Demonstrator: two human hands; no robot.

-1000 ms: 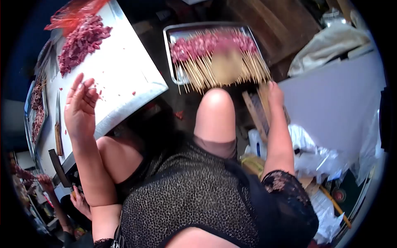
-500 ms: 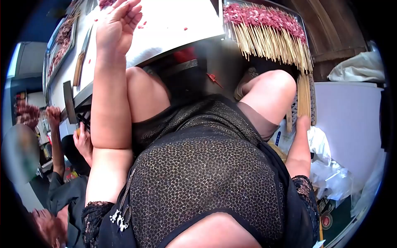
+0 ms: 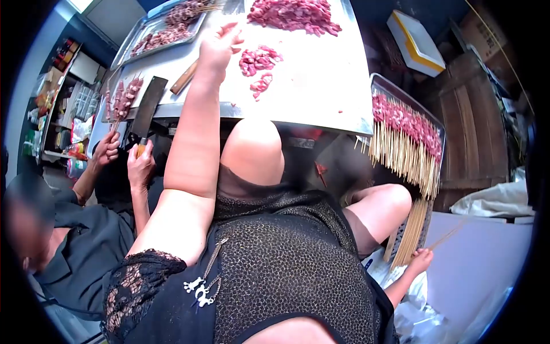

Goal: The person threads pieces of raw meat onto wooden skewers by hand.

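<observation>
My left hand is raised over the white table, fingers stretched out and nothing visible in them. Close by on the tabletop lie small piles of cut raw meat, with a larger heap of meat farther back. A wooden knife handle shows beside my left forearm. Low on the right, my right hand is closed on thin bamboo skewers that point up and right. Just left of it stands a bundle of bare skewers.
A metal tray of meat skewers sits at the table's right corner. Another tray of skewers is at the back left. On the left, a co-worker holds meat skewers and a broad-bladed knife. A white-and-yellow box stands behind.
The view has shifted, showing more of the table. My right hand has moved off the skewer bundle, now with thin skewers in it. My left hand remains above the table, fingers stretched out.
</observation>
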